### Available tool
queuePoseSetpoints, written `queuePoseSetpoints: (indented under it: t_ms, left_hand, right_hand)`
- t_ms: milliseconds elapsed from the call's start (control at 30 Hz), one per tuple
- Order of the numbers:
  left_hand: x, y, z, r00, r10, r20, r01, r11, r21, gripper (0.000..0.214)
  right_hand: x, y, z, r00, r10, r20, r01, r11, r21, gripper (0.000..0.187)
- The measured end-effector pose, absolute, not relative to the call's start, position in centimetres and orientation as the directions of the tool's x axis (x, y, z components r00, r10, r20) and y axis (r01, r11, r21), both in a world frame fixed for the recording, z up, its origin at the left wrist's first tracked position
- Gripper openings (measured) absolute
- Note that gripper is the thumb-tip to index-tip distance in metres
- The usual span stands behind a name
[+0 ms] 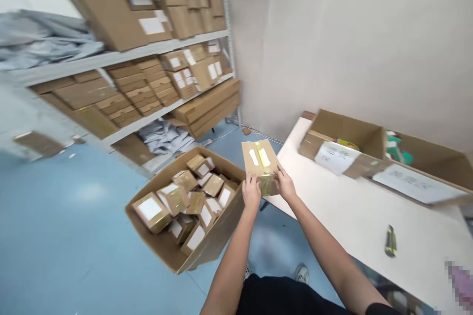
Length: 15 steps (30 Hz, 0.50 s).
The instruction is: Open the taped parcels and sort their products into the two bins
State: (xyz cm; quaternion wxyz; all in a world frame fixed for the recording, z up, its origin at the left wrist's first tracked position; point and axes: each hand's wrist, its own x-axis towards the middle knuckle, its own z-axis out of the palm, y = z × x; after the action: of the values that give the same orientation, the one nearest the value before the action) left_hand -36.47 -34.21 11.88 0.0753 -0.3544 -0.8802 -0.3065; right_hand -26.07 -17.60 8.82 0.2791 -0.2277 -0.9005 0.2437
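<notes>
Between my two hands is a taped cardboard box [272,156], with white labels and yellow tape on its top. My left hand [252,191] grips its near left side, fingers closed on the edge. On the near right side, my right hand [285,184] grips the same box. The box is held over the left end of the white table, beside a large open carton [218,246] on the floor. Inside that carton lie several small taped boxes [151,210] with white labels, piled at various angles.
Two open cardboard bins [334,157] with handwritten paper signs stand along the back of the white table [332,202]. A black-and-yellow utility knife [390,241] lies near its front. To the left, a metal shelf [136,54] holds many cardboard boxes. A flattened carton piece [39,145] rests on the blue floor.
</notes>
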Motion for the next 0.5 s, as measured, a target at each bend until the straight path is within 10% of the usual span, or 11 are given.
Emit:
queuePoseSetpoints:
  t_ms: [267, 500]
  left_hand:
    - [-19.3, -17.7, 10.7, -0.457, 0.871, 0.18, 0.776, 0.291, 0.56, 0.045]
    - [-9.4, -14.2, 6.0, -0.234, 0.962, -0.14, 0.875, 0.271, 0.402, 0.049]
  right_hand:
    - [-3.3, -8.3, 7.4, -0.443, 0.867, 0.229, 0.658, 0.488, -0.574, 0.046]
    - [8.1, -7.7, 1.3, -0.446, 0.894, -0.048, 0.758, 0.349, -0.551, 0.066]
